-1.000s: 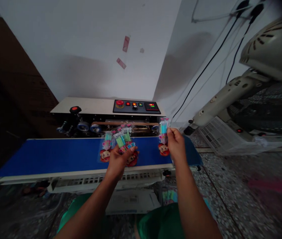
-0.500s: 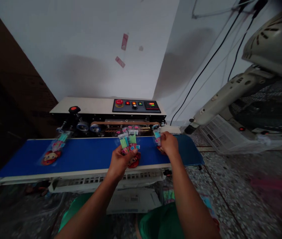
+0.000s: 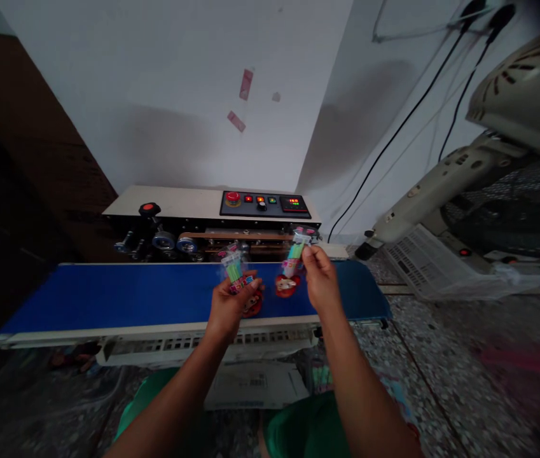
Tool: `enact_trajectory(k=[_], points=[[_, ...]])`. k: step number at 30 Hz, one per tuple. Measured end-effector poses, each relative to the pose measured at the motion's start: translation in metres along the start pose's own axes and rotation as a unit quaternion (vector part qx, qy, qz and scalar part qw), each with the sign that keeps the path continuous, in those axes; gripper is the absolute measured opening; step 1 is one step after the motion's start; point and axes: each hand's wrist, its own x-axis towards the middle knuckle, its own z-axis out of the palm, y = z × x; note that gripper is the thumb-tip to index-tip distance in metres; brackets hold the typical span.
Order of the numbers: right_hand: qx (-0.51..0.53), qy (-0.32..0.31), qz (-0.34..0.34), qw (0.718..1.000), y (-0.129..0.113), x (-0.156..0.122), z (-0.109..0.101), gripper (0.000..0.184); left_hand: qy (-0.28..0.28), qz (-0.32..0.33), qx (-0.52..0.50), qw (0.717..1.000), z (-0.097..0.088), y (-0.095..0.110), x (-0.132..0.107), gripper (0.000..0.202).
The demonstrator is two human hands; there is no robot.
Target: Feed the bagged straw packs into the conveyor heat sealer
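My left hand is closed on a clear plastic packet of green and blue sticks with a red-haired character at its lower end. It is held over the middle of the blue conveyor belt. To the right, the fingers of my right hand pinch a similar packet by its side, near the top. That packet's red character end points down over the belt. Behind both packets runs the brown sealing band of the band sealer. Whether the left hand holds more than one packet I cannot tell.
A control panel with a red stop button and lit display tops the machine. A grey fan and a white plastic basket stand at the right. Below the belt lie a cardboard box and more packets.
My right hand now holds a packet further left and away from the belt's right part. The packet at the belt's left end is gone from view. The left hand's bundle looks smaller.
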Motion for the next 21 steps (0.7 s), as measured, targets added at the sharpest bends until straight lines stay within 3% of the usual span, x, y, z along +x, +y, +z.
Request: enact_trajectory(k=[4,8,12,16,19,21], points=[[-0.195,0.101,0.022,0.975,0.023,0.018,-0.047,0.035,-0.004,-0.028,0.001,1.0,0.001,0.003,-0.001,0.047],[-0.347,0.111,0.08,0.928,0.044,0.028,-0.071,0.031,-0.019,-0.041,0.009,0.999,0.005,0.003,-0.002,0.046],[-0.431,0.069,0.107,0.893,0.049,0.033,-0.061,0.03,-0.038,-0.047,0.017,0.998,0.006,0.001,-0.003,0.044],[-0.458,0.022,0.088,0.884,0.045,0.036,-0.038,0.028,-0.051,-0.06,0.026,0.997,0.005,0.0,-0.004,0.045],[-0.435,0.005,0.054,0.899,0.035,0.032,-0.023,0.029,-0.056,-0.076,0.032,0.995,0.005,0.001,-0.005,0.05],[-0.354,-0.001,0.022,0.935,0.023,0.024,-0.014,0.032,-0.053,-0.073,0.027,0.996,0.005,0.001,-0.005,0.054]])
